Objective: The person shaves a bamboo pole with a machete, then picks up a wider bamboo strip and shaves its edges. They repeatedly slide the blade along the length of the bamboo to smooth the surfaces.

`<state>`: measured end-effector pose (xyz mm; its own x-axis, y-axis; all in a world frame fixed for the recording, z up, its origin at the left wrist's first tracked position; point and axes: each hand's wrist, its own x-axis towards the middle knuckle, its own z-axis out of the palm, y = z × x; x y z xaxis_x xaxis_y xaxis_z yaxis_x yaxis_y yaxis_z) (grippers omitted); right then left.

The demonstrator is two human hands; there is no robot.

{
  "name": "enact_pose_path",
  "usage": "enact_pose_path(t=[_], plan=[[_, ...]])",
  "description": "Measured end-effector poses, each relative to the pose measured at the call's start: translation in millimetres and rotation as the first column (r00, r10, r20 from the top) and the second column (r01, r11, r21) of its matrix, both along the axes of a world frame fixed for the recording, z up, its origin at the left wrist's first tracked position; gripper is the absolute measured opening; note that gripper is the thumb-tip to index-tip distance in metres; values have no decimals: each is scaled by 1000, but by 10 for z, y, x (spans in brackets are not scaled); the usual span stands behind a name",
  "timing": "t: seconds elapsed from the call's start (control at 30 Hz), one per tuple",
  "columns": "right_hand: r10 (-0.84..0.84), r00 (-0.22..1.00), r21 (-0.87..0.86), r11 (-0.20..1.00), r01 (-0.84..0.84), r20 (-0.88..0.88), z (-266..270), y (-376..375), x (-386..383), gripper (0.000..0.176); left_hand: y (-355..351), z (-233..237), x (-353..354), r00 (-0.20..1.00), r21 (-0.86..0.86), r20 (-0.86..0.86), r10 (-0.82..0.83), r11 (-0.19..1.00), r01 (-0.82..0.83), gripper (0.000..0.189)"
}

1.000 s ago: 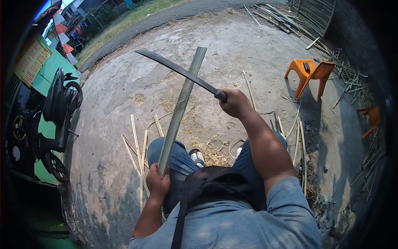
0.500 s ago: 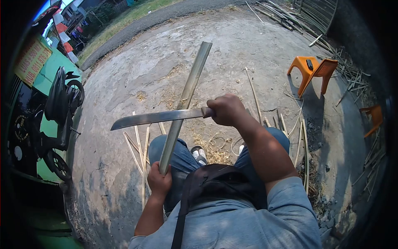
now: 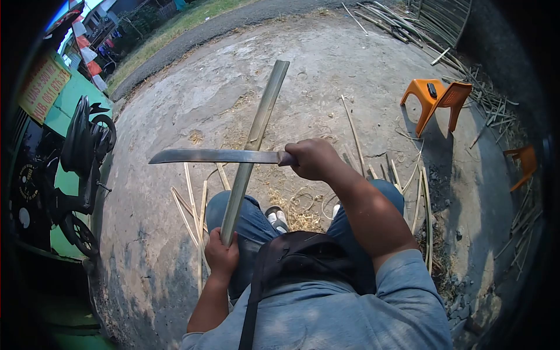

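Observation:
A long split bamboo strip (image 3: 263, 116) slants up and away from my lap. My left hand (image 3: 221, 252) is closed round its near end, beside my left knee. My right hand (image 3: 314, 160) grips the dark handle of a machete (image 3: 213, 156), whose blade points left and lies across the bamboo strip near its middle. Blade and strip appear to touch there. A small raised shaving shows on the strip just beyond the blade. My right fingers are partly hidden behind the back of the hand.
Thin bamboo strips (image 3: 427, 216) lie by both knees, with shavings (image 3: 298, 211) between my feet. An orange plastic chair (image 3: 429, 108) with a small black object stands ahead right. A motorbike (image 3: 81, 169) is at left. Bamboo poles (image 3: 402, 26) are piled at the far right.
The machete has moved slightly up and left, its blade now nearly level. The bamboo strip has shifted a little left, and a shaving now stands up beyond the blade.

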<state>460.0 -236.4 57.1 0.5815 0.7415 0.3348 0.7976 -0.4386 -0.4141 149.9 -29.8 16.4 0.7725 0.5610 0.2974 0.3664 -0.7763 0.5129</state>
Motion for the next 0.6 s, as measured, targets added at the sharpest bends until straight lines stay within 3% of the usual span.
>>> enact_pose_path(t=[0.07,0.2,0.3,0.43,0.6], plan=[[116,982,22,992,-121,148,-39,61,-55,11,12,8,-2,1000,4,-10,-8,1000,8,32],[94,979,18,995,-99,181,-40,-5,44,12,42,-19,-27,1000,25,-10,-27,999,27,32],[-99,995,45,994,99,-8,31,-165,234,9,60,-67,-42,999,6,25,-23,1000,23,31],[-199,925,320,897,305,-322,-43,-308,477,13,33,-47,-30,998,-21,57,-22,999,23,31],[-200,960,100,970,222,-196,56,-275,347,13,22,-16,-3,999,-15,32,-9,1000,9,33]])
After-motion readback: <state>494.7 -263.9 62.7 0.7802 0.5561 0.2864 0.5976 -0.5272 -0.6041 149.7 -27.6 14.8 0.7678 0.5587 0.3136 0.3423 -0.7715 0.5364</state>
